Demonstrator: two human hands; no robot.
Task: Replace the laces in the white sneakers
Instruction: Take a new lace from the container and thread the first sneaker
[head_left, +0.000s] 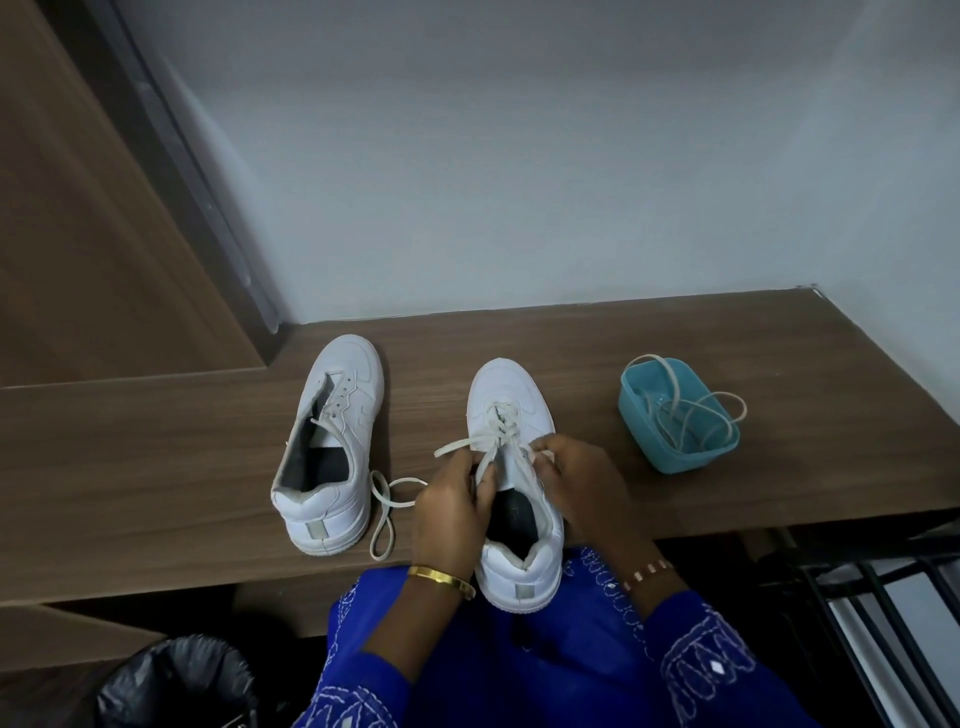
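- Wooden bench top (156, 447) runs left to right along a pale wall; both white sneakers sit on it, toes pointing far.
- Right sneaker (511, 400): heel at the near edge of the bench, just in front of the person. Lace (501, 423) crossed through the lower eyelets; one free end sticks out to the left over the left hand.
- Left hand (449, 514): fingers curled, pinching a strand of that lace at the tongue. Gold bangle (441, 578) on the wrist.
- Right hand (574, 478): on the right side of the same shoe at the upper eyelets, fingers curled on the lace end there; the exact grip is partly hidden by the knuckles. Beaded bracelet (649, 570) on the wrist.
- The two hands are close together over the shoe's throat, not touching.
- Left sneaker (332, 452): well left of the worked shoe, mostly unlaced, most eyelets bare. Loose lace (387, 512) trails from it in loops on the bench between the two shoes.
- Teal tub (675, 415): right of the worked shoe, apart from it, holding more laces (691, 410), some draped over its rim.
- Blue embroidered sleeves (711, 660) at near edge; black-lined bin (176, 680) at near left, below the bench.
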